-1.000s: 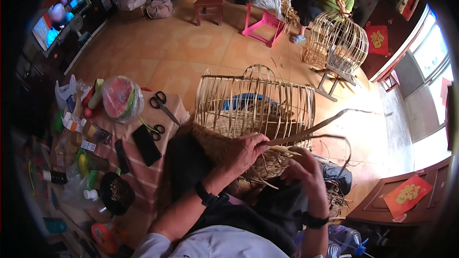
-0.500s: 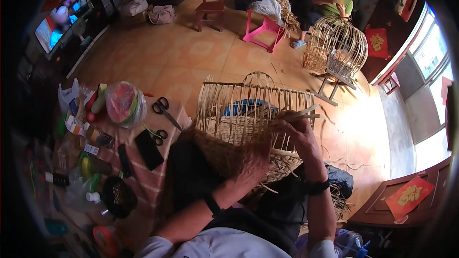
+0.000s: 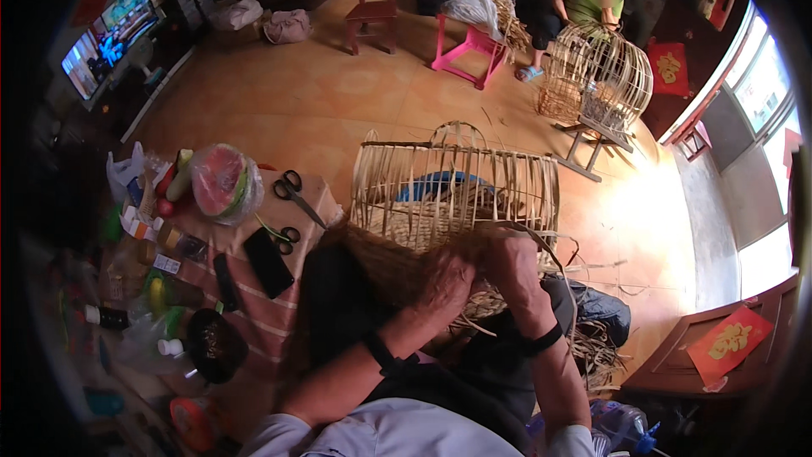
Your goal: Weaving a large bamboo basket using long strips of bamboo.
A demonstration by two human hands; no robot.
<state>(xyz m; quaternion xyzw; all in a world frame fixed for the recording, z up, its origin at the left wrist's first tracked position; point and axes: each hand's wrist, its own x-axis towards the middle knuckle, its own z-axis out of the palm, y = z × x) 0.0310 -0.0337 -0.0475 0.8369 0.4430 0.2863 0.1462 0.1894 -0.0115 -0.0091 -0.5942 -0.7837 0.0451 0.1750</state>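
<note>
A half-woven basket (image 3: 457,165) rests on my lap, with upright split strips on its far part and close weave nearer me. My left hand (image 3: 447,283) is closed on its near woven side, fingertips partly hidden. Right beside it, my right hand (image 3: 512,267) pinches a long, flat weaving strip (image 3: 573,292) at the basket's near right part. The strip's free length loops out to the right and hangs down past my wrist. Inside the basket a blue thing (image 3: 440,184) shows through the uprights.
On the left table (image 3: 271,322) lie scissors (image 3: 298,196), smaller scissors (image 3: 288,239), a black phone (image 3: 268,262) and a bagged watermelon piece (image 3: 224,182). Loose strips (image 3: 599,351) lie at lower right. Farther off, a person (image 3: 584,4) handles another basket (image 3: 605,76) near a pink stool (image 3: 474,55).
My right hand has come down and left, close to my left hand. The strip end that pointed right over the rim now curves down in a loop. The far person leans lower.
</note>
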